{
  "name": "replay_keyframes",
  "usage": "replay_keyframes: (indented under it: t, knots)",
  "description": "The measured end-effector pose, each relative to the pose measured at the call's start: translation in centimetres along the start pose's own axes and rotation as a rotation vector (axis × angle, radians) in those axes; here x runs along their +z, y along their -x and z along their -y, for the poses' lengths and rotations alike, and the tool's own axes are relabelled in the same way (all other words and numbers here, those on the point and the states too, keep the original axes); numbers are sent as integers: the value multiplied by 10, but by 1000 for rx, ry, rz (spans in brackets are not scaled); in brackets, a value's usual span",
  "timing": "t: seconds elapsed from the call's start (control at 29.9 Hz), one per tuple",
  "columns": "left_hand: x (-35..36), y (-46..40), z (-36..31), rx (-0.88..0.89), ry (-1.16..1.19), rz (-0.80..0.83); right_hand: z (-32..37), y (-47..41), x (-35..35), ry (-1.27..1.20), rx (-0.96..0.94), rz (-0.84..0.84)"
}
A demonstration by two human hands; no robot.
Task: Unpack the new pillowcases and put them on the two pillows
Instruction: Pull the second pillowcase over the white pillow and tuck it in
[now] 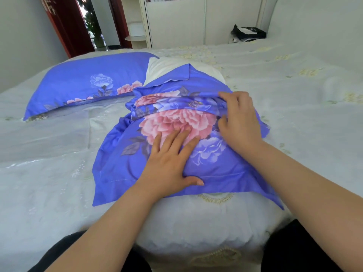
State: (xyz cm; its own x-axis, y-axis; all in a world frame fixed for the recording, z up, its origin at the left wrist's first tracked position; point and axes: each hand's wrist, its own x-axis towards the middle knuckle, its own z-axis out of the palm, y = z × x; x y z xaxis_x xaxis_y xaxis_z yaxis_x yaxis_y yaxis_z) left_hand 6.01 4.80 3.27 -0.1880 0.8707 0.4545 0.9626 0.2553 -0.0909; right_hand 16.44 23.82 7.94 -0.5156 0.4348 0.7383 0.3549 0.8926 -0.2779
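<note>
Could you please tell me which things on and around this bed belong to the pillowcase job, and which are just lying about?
Part of the job:
- blue floral pillowcase, half on
- white pillow poking out of it
- covered pillow, already dressed
- left hand, pressing flat on the case
- right hand, gripping bunched fabric

Just lying about:
- black bag at the far side of the bed
- white wardrobe

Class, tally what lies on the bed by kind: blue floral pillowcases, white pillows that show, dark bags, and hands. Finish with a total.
Pillowcases: 2, the far pillowcase and the near pillowcase
White pillow showing: 1
Black bag: 1
Hands: 2, left hand and right hand
Total: 6
</note>
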Motion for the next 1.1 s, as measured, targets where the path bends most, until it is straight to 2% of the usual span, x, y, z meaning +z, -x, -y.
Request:
replay_keyframes:
  t: [0.03,0.07,0.13,0.17,0.2,0.27,0.33,0.43,0.53,0.67,0.73,0.8,0.87,0.94,0.97,1.04,1.1]
  knots:
    - [2,2,3,13,-27,32,13,7,-2,-130,-104,66]
    - [3,4,6,17,-55,57,22,17,0,-188,-193,200]
    - [5,7,15,5,-119,79,22,32,14,-73,-249,497]
    - [6,9,17,-4,-151,77,11,35,21,-3,-207,564]
    - [8,12,18,-13,-174,64,-1,35,27,9,-124,567]
    - [10,17,17,-34,-204,7,-25,28,32,-101,97,471]
    - [15,19,12,-69,-222,-43,-43,23,34,-187,380,419]
    - [19,22,8,-150,-238,-108,-46,23,27,-338,738,598]
    - [12,20,10,-222,-124,-167,-44,25,20,-351,755,731]
    - [-6,24,33,-264,3,-256,-22,32,12,-331,689,765]
    - [-16,28,45,-411,48,-397,0,38,8,-309,615,751]
    - [-26,30,61,-699,116,-578,25,49,6,-477,597,745]
    - [-29,39,86,-1097,333,-722,54,65,6,-768,710,762]
    - [-31,47,101,-1425,789,-842,71,80,15,-944,813,741]
    - [-32,51,102,-1509,1059,-880,77,86,19,-979,845,720]
    - [-36,55,86,-1517,1472,-757,84,92,25,-1012,891,663]
    - [-38,60,64,-1419,1562,-576,90,92,28,-1116,950,638]
